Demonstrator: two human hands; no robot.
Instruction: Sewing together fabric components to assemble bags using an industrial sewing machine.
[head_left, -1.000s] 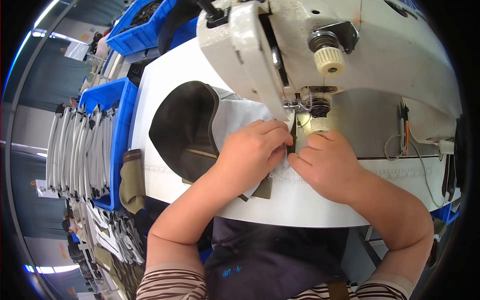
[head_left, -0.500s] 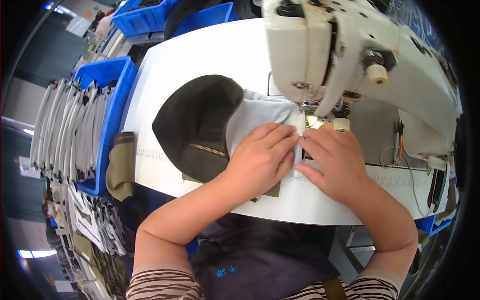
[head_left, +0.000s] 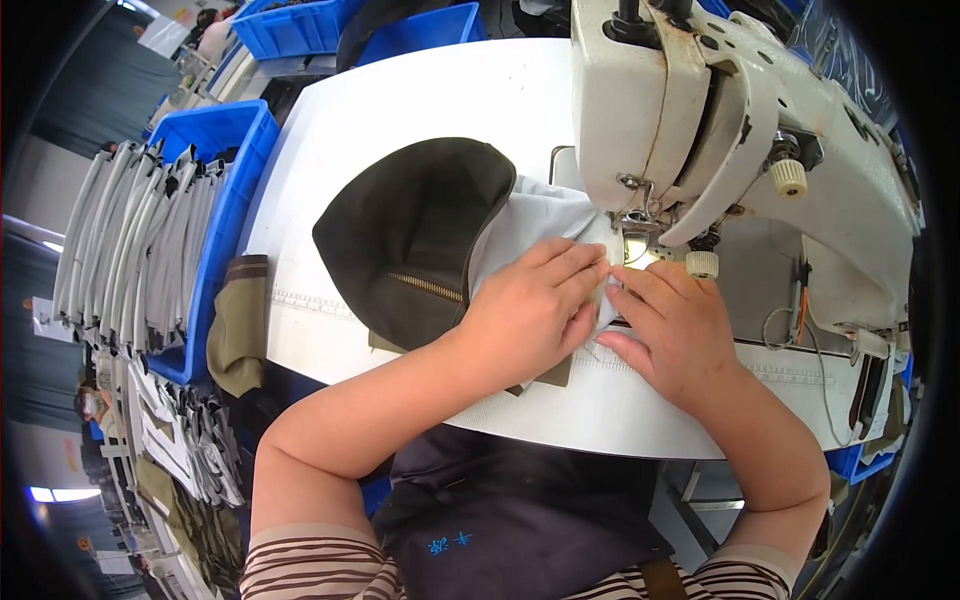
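A dark olive fabric piece with a brass zipper [head_left: 400, 215] lies on the white sewing table [head_left: 330, 110], joined to light grey fabric [head_left: 545, 215] that runs under the presser foot of the white sewing machine [head_left: 630, 120]. My left hand [head_left: 525, 315] has its fingers closed on the grey fabric, just below the foot. My right hand [head_left: 675, 335] rests at that fabric's right edge, fingers bent and spread, thumb apart. The left fingertips and right index finger nearly touch.
A blue bin [head_left: 260, 130] at left holds stacked grey pieces [head_left: 130, 250]. An olive cloth [head_left: 235, 330] hangs by the table's left edge, with more blue bins [head_left: 415, 30] behind. Orange-handled snips [head_left: 798, 305] lie right of the needle. A person [head_left: 212, 35] is in the background.
My head view has shifted, so the machine appears farther right. My right thumb has moved away from the fingers, and both hands' fingers have straightened slightly over the fabric's edge.
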